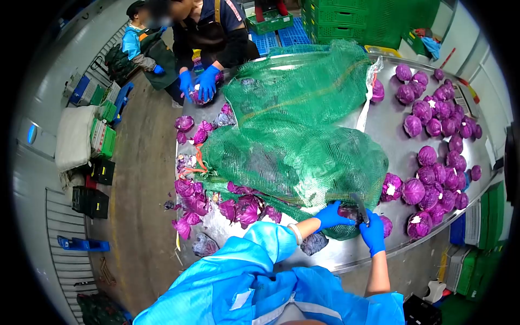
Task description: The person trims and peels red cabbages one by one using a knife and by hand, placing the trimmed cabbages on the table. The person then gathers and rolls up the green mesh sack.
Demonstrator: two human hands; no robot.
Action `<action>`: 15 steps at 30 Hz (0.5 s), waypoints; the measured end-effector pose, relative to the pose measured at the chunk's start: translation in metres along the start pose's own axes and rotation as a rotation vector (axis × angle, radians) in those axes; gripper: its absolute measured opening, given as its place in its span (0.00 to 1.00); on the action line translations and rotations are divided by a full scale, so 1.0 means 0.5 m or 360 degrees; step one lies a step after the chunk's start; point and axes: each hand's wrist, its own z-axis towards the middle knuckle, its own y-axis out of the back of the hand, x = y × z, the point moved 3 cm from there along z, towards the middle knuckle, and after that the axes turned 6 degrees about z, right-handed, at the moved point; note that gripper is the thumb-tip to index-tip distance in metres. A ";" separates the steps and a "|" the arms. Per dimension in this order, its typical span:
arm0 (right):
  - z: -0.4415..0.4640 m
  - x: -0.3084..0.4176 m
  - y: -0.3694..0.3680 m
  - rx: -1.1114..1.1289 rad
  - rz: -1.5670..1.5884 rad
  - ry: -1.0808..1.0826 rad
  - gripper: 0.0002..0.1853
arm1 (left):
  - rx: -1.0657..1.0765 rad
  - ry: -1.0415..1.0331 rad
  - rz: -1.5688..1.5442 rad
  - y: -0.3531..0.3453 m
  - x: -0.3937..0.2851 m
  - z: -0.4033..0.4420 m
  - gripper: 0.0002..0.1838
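At the table's front edge, my left hand, in a blue glove, is wrapped round the left side of a dark red cabbage. Close on its right, my right hand, also gloved, is closed on a knife whose dark blade lies at the cabbage. Just behind both hands spreads a green mesh bag with cabbages inside. A dark, untrimmed cabbage sits left of my hands, below my left wrist. Purple trimmed cabbages stand to the right.
Loose purple leaves lie along the left of the metal table. Across it, a co-worker's gloved hands hold a cabbage; another person stands behind. Green crates are stacked at the back. A second mesh bag lies farther off.
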 end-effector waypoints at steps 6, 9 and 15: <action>-0.019 0.136 -0.006 0.0051 -0.0040 0.0480 0.29 | -0.0128 -0.0256 -0.0511 0.046 0.019 -0.064 0.49; -0.022 0.168 -0.010 0.0077 0.0226 0.0413 0.30 | -0.0319 -0.0305 -0.0645 0.091 0.042 -0.113 0.47; -0.062 0.218 -0.078 0.0097 0.0912 0.0332 0.28 | -0.0983 0.0068 -0.1380 0.241 0.054 -0.306 0.30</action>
